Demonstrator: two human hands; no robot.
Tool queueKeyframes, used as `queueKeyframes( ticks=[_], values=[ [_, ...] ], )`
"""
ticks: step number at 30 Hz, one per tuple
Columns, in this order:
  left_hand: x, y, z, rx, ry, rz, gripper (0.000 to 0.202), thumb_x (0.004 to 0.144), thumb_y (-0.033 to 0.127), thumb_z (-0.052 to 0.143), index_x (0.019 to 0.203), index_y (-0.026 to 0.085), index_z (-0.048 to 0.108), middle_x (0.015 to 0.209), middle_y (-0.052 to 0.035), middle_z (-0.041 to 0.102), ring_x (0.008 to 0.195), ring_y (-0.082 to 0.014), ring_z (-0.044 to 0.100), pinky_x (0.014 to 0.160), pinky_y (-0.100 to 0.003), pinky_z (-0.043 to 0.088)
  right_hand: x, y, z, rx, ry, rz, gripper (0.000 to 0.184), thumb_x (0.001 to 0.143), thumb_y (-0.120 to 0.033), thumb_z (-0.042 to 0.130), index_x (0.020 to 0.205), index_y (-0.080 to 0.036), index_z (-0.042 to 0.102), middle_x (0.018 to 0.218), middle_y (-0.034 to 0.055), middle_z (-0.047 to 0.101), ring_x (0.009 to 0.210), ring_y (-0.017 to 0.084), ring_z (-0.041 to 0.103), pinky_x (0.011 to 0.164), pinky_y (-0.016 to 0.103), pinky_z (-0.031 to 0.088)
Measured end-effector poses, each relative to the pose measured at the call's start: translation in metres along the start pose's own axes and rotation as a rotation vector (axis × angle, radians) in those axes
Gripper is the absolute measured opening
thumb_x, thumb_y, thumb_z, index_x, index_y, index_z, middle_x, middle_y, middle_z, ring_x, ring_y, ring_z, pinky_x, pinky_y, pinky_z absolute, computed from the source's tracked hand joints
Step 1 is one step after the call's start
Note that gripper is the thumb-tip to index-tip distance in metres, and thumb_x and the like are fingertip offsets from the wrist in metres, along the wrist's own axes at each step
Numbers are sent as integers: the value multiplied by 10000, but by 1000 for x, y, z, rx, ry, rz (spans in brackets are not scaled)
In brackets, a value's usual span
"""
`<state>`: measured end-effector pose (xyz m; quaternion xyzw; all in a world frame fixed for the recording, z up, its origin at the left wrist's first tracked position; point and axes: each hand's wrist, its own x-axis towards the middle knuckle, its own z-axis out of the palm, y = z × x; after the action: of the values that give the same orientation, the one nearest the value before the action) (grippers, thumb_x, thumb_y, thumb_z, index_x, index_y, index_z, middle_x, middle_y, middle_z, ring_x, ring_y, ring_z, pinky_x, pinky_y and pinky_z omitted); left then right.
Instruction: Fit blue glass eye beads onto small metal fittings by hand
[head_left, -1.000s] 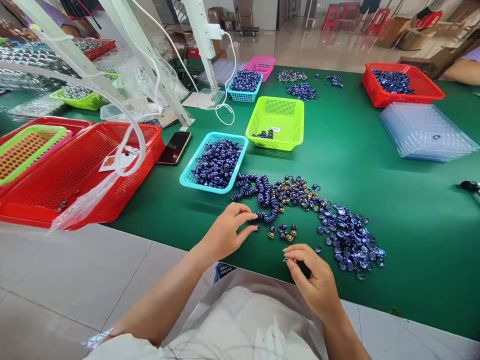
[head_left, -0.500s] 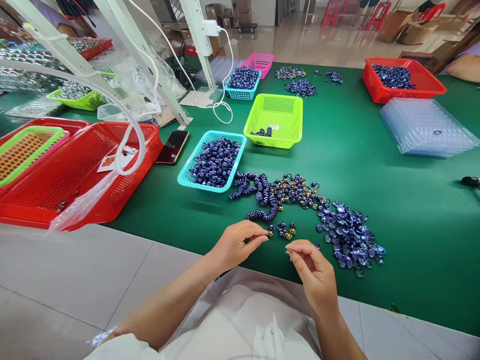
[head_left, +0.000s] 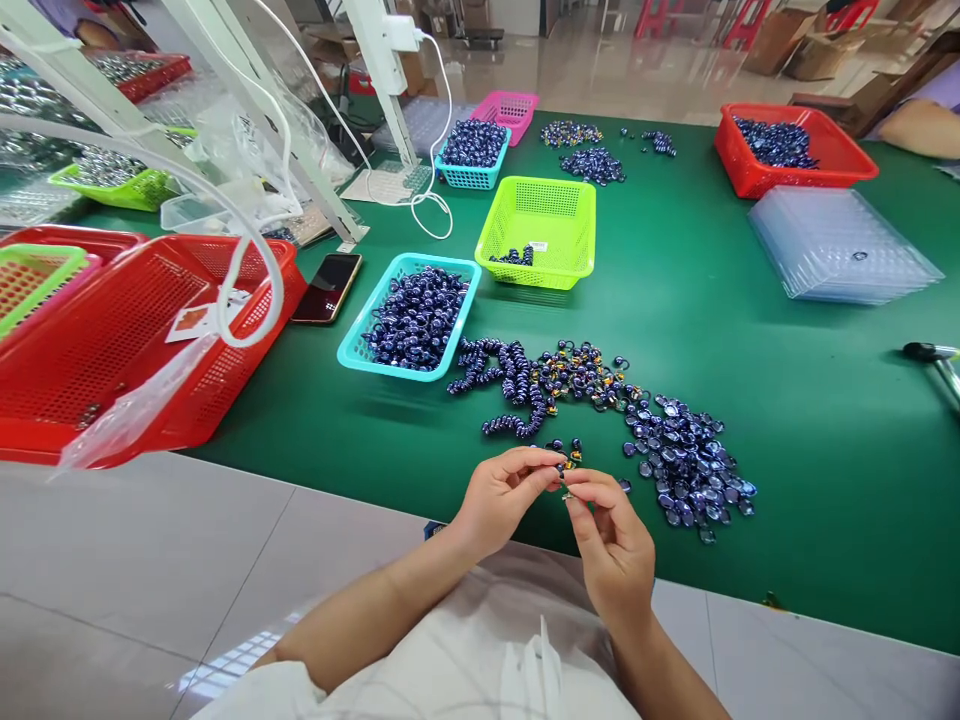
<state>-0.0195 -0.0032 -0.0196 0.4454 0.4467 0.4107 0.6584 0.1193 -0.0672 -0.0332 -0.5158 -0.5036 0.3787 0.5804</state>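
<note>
My left hand (head_left: 504,492) and my right hand (head_left: 609,535) meet fingertip to fingertip over the near edge of the green table (head_left: 795,400). Each hand is closed in a pinch on a tiny part, too small to name. Just beyond the fingers lie a few small dark beads (head_left: 564,450). A pile of flat blue stones (head_left: 686,468) lies to the right. Stacked rows of blue beads (head_left: 510,385) and a heap of dark rings with gold bits (head_left: 581,372) lie a little farther off.
A teal basket (head_left: 360,352) full of blue beads and a lime basket (head_left: 536,230) stand ahead. A big red basket (head_left: 120,350) and a phone (head_left: 327,287) are at left. Clear trays (head_left: 840,245) and a red basket (head_left: 795,155) sit far right, near another person's arm (head_left: 915,125).
My left hand drew back from the bead rows with a pinched piece and moved right. Both hands came together at the table's near edge.
</note>
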Motion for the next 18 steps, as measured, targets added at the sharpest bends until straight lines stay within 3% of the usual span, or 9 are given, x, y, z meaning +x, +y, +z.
queueKeyframes(
  ticks=[4,10,18],
  values=[
    [0,-3,-1,113,-52,39,215,865,294,678,1002,167,783,890,-64,775,733,-159,717,750,-270,603,2,1,1,14,20,81,120,950,-198,563,1015,-250,648,1082,79,657,1028,207,638,876,388,566],
    [-1,-1,-8,220,-116,30,276,833,289,711,1085,188,764,1059,-85,772,934,-223,728,830,-317,606,5,-2,-2,-95,-15,142,104,946,-249,579,995,-243,670,1051,68,680,1034,211,634,909,369,527],
    [-1,-4,-15,149,-158,57,220,790,259,767,997,184,779,939,-72,769,822,-185,716,784,-286,589,17,-10,-10,-86,-14,267,111,888,-332,651,890,-224,678,873,30,675,793,167,634,710,274,532]
  ],
)
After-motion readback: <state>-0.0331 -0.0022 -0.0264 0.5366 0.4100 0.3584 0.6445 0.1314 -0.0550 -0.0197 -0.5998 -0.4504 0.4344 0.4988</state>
